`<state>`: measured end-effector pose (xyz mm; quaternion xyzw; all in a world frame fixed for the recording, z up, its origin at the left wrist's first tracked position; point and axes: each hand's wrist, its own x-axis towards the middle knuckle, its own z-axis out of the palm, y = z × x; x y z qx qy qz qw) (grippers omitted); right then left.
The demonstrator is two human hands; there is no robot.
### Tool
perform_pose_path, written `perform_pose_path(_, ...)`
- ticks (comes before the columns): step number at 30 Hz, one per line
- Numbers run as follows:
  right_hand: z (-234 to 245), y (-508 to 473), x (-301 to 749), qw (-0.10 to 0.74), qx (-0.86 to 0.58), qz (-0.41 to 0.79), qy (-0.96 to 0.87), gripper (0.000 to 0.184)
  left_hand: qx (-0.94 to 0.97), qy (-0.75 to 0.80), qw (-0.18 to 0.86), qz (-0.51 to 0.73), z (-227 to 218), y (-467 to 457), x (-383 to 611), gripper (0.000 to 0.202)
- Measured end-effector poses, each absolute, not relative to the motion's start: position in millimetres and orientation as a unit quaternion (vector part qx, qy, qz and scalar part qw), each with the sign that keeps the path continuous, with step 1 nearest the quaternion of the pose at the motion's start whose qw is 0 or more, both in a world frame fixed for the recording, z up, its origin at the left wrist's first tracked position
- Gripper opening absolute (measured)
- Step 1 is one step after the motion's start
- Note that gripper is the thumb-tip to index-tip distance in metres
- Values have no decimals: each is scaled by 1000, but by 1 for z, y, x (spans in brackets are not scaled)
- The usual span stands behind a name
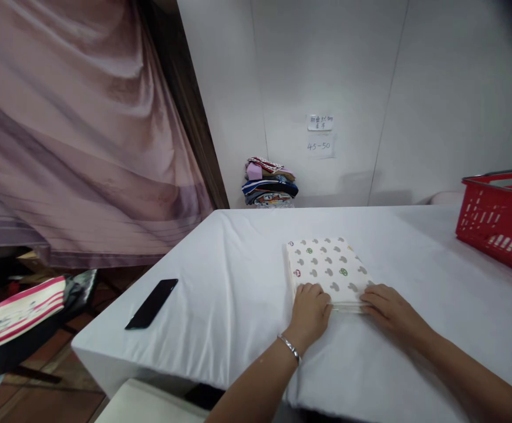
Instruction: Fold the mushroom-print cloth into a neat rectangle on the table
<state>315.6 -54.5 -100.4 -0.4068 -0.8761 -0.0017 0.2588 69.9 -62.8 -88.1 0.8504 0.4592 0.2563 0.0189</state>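
A folded cream cloth [326, 267] printed with small grey, green and red shapes lies flat on the white-covered table [238, 282]. My left hand [311, 308], a silver bracelet on its wrist, rests curled on the cloth's near left corner. At the near right corner, my right hand [386, 308] has its fingers bent and pinched against the stacked edge of the cloth. Both hands touch the same near edge.
A black phone [152, 302] lies near the table's left edge. A red plastic basket [500, 220] stands at the far right. Folded clothes [269, 182] are piled against the back wall under two paper notes [320, 135]. A pink curtain [75, 129] hangs left.
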Motion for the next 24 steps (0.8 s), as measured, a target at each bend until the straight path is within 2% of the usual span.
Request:
perform_pose_path(10,-104,-56,318,253,-419,-13,-872,17,870,452,10,198,-83,-60,95,5)
perform_pose_path(24,-106,-57,320,256,-424,2,-869,16,851,446,53,271,-99,-59,92,6)
